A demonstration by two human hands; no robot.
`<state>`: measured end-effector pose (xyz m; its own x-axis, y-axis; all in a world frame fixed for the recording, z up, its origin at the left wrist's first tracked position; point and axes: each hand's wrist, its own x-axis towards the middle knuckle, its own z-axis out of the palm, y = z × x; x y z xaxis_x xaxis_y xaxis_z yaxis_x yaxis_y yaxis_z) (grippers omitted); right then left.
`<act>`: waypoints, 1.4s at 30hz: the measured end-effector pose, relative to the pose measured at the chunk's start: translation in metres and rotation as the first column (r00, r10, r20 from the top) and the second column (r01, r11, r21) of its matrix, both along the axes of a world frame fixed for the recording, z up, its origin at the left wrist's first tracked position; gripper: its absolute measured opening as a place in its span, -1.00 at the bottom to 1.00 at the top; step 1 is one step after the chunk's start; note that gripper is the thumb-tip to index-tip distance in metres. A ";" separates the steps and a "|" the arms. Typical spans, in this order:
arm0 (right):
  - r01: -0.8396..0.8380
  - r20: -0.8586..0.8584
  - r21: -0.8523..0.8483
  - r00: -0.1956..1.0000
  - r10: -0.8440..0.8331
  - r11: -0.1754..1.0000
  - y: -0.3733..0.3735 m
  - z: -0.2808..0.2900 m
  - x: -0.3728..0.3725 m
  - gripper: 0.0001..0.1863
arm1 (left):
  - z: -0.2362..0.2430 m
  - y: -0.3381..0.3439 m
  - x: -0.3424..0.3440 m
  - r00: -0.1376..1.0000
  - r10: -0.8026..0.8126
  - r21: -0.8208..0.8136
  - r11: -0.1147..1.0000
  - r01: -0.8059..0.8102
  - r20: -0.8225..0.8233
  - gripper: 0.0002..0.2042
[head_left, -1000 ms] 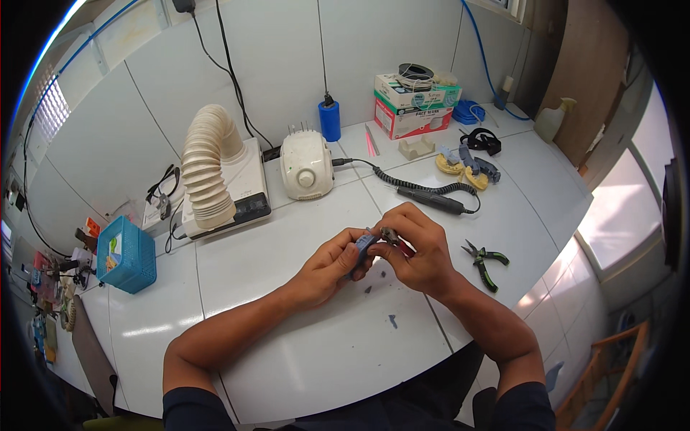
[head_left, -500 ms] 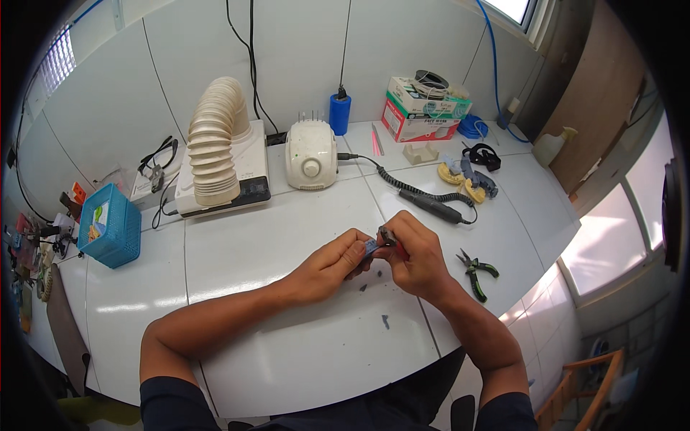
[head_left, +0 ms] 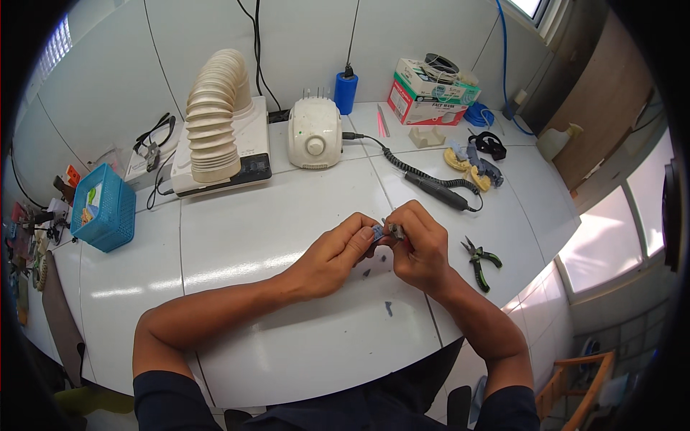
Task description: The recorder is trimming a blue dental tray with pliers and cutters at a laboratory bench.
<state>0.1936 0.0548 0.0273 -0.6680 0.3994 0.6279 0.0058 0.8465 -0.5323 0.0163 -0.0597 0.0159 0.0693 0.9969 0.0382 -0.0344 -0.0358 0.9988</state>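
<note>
Above the white table, my left hand (head_left: 332,253) is closed around a small blue-grey piece (head_left: 377,233), pinched between thumb and fingers. My right hand (head_left: 424,248) grips pliers (head_left: 396,231), whose dull metal head shows beside the piece; whether the jaws touch it I cannot tell. Fingers cover most of the pliers' handles and the lower side of the piece. Under the hands lie small dark fragments, among them a longer grey-blue scrap (head_left: 389,309). Right of my right hand rest a second pair of pliers (head_left: 480,264) with green and black handles.
Behind the hands stand a ribbed-hose extractor (head_left: 213,118), a white control box (head_left: 314,136) and its corded rotary handpiece (head_left: 436,190). Yellow and grey dental casts (head_left: 474,169) and stacked boxes (head_left: 431,104) sit at the far right. A blue basket (head_left: 108,212) is at left.
The view has shifted slightly. My right hand has turned the pliers, so their metal head shows more and the red handle part no longer shows. Both hands keep their hold.
</note>
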 end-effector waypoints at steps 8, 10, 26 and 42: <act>-0.017 -0.102 0.065 0.994 0.024 0.998 0.004 -0.006 0.003 -0.64 | 0.006 -0.003 0.001 0.999 -0.018 0.036 0.999 0.019 -0.029 -0.68; -0.055 -0.166 0.075 0.984 0.067 0.996 0.004 -0.006 0.001 -0.65 | 0.008 -0.007 0.005 0.999 0.013 0.080 0.997 -0.011 -0.036 -0.69; -0.021 -0.192 0.071 0.981 0.034 0.997 -0.006 0.004 0.004 -0.66 | 0.004 -0.011 0.007 0.998 0.040 0.159 0.987 -0.033 -0.043 -0.71; 0.023 -0.217 0.089 0.976 -0.003 0.996 -0.013 0.009 0.002 -0.69 | -0.001 -0.010 0.010 0.991 -0.042 0.160 0.987 0.021 0.129 -0.68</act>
